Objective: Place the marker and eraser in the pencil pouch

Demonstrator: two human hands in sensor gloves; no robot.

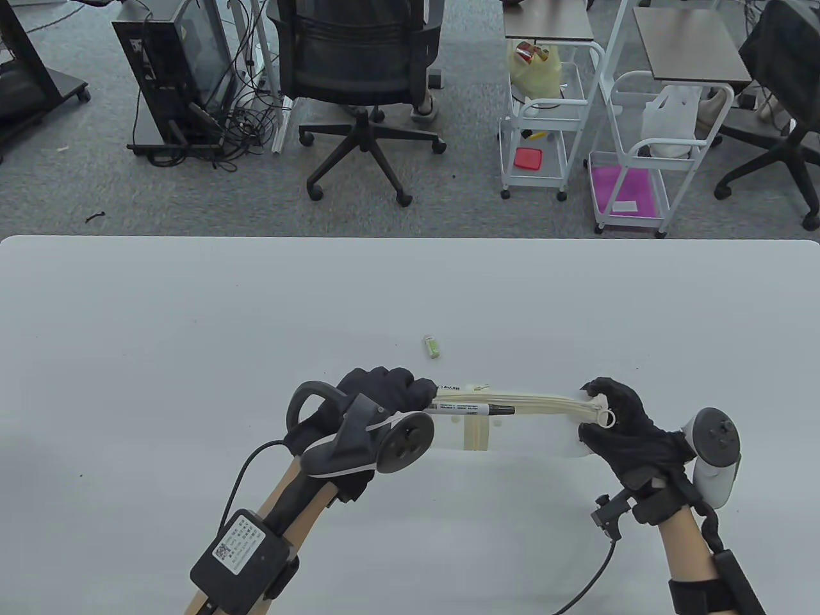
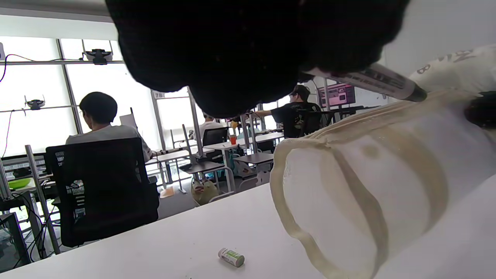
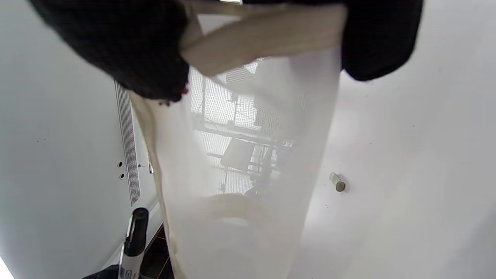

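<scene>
The pencil pouch [image 1: 512, 416], translucent white with cream trim, is stretched above the table between both hands. My left hand [image 1: 419, 391] grips the marker [image 1: 474, 409] at the pouch's left end; the marker lies along the zipper edge with its black cap pointing right. My right hand [image 1: 596, 400] pinches the pouch's right end by the zipper ring. The eraser [image 1: 433, 346], small and green-white, lies on the table just beyond the pouch. The left wrist view shows the marker [image 2: 372, 79], pouch [image 2: 368, 186] and eraser [image 2: 231, 257]. The right wrist view shows the pouch [image 3: 240, 155], marker [image 3: 133, 240] and eraser [image 3: 338, 182].
The white table [image 1: 192, 320] runs wide on both sides. Behind its far edge stand an office chair [image 1: 359, 70], a computer tower [image 1: 173, 70] and white wire carts [image 1: 544, 109].
</scene>
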